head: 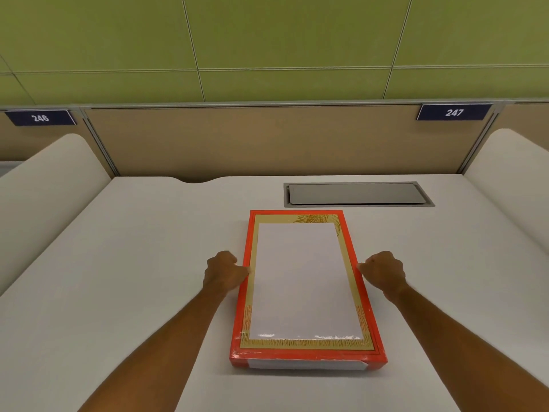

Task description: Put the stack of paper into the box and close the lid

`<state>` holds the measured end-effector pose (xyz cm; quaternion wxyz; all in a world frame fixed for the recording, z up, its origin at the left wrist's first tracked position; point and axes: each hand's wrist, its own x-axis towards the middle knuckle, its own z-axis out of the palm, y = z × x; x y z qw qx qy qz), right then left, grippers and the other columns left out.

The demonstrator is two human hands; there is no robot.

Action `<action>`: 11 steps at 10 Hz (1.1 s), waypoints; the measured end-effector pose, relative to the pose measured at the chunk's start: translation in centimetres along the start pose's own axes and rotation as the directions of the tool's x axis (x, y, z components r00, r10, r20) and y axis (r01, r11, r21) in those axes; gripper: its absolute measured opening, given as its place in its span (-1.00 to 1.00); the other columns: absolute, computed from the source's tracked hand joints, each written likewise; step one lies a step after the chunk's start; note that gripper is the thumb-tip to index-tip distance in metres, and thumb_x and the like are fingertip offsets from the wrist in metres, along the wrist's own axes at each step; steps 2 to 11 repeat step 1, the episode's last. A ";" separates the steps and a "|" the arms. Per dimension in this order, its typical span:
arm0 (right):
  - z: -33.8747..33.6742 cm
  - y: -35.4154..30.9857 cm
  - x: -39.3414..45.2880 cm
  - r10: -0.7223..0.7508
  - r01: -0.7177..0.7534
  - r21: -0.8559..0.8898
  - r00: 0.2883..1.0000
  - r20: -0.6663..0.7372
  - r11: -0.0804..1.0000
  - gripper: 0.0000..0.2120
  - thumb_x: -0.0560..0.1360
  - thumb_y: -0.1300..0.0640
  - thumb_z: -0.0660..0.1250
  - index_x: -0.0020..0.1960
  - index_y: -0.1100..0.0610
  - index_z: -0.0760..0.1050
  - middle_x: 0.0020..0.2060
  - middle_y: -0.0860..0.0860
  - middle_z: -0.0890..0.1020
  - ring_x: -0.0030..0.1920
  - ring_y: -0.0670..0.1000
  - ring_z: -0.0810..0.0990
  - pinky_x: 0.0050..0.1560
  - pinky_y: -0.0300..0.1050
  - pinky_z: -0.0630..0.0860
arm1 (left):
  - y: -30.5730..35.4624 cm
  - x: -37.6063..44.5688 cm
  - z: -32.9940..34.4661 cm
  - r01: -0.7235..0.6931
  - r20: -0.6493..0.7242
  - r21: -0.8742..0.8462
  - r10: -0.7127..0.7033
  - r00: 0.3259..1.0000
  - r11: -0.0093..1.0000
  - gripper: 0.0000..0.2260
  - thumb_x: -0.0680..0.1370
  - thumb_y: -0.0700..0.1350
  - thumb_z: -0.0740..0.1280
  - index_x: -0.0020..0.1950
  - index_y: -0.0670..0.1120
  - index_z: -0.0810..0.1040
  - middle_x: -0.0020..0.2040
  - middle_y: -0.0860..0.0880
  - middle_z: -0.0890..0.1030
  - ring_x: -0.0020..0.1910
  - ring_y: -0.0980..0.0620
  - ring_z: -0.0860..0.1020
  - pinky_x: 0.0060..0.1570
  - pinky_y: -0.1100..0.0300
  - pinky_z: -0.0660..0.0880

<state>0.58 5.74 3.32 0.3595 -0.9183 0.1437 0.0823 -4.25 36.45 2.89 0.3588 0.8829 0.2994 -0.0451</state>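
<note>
A flat red box [350,248] lies lengthwise on the white desk, just in front of me. Its top face has a gold patterned border around a large white rectangle [300,278]. I cannot tell whether that rectangle is paper or part of the lid. The lid sits flat and level on the box. A white strip [306,365] shows on the near end face. My left hand [224,270] is curled against the box's left long edge, fingers pinching the rim. My right hand [383,272] is curled the same way at the right long edge, fingertips touching it.
The white desk [133,263] has a grey recessed cable hatch [356,194] behind the box. White rounded dividers stand at the left [50,185] and right [511,173]. A beige partition [267,138] with number plates 246 and 247 closes the back.
</note>
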 end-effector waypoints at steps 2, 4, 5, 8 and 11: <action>0.4 -1.2 -0.8 -0.085 0.071 -0.145 0.992 -0.095 0.987 -0.54 0.53 -0.05 0.36 0.28 0.25 0.51 0.20 0.19 0.63 0.19 0.23 0.61 0.16 0.10 0.54 | 0.8 -0.7 0.4 -0.129 -0.099 0.221 0.153 0.983 0.967 -0.40 0.43 0.23 0.39 0.34 -0.09 0.45 0.28 -0.13 0.57 0.22 -0.16 0.57 0.15 -0.06 0.55; 0.4 -1.2 -0.8 -0.085 0.071 -0.145 0.992 -0.095 0.987 -0.54 0.53 -0.05 0.36 0.28 0.25 0.51 0.20 0.19 0.63 0.19 0.23 0.61 0.16 0.10 0.54 | 0.8 -0.7 0.4 -0.129 -0.099 0.221 0.153 0.983 0.967 -0.40 0.43 0.23 0.39 0.34 -0.09 0.45 0.28 -0.13 0.57 0.22 -0.16 0.57 0.15 -0.06 0.55; 0.4 -1.2 -0.8 -0.085 0.071 -0.145 0.992 -0.095 0.987 -0.54 0.53 -0.05 0.36 0.28 0.25 0.51 0.20 0.19 0.63 0.19 0.23 0.61 0.16 0.10 0.54 | 0.8 -0.7 0.4 -0.129 -0.099 0.221 0.153 0.983 0.967 -0.40 0.43 0.23 0.39 0.34 -0.09 0.45 0.28 -0.13 0.57 0.22 -0.16 0.57 0.15 -0.06 0.55; 0.4 -1.2 -0.8 -0.085 0.071 -0.145 0.992 -0.095 0.987 -0.54 0.53 -0.05 0.36 0.28 0.25 0.51 0.20 0.19 0.63 0.19 0.23 0.61 0.16 0.10 0.54 | 0.8 -0.7 0.4 -0.129 -0.099 0.221 0.153 0.983 0.967 -0.40 0.43 0.23 0.39 0.34 -0.09 0.45 0.28 -0.13 0.57 0.22 -0.16 0.57 0.15 -0.06 0.55; 0.4 -1.2 -0.8 -0.085 0.071 -0.145 0.992 -0.095 0.987 -0.54 0.53 -0.05 0.36 0.28 0.25 0.51 0.20 0.19 0.63 0.19 0.23 0.61 0.16 0.10 0.54 | 0.8 -0.7 0.4 -0.129 -0.099 0.221 0.153 0.983 0.967 -0.40 0.43 0.23 0.39 0.34 -0.09 0.45 0.28 -0.13 0.57 0.22 -0.16 0.57 0.15 -0.06 0.55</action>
